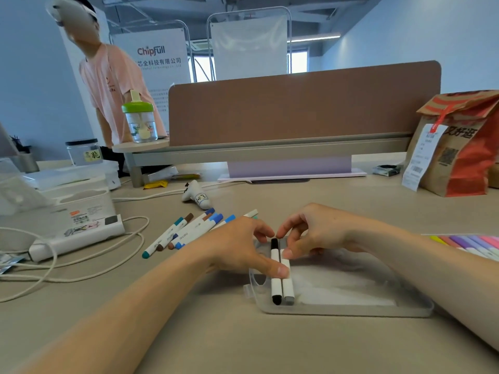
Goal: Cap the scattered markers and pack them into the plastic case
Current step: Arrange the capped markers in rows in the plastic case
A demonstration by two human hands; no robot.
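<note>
The left grip (243, 247) pinches a black-capped white marker (275, 285) and the right grip (318, 229) its grey-capped white marker (287, 288) neighbour, both lying inside the clear plastic case (351, 310) on the beige table (216, 333), beside loose blue and brown markers (189, 232).

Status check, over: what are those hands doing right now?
Left hand pinches black marker, right hand grey marker, both in clear case. Loose markers wait left. Nothing blocking.
</note>
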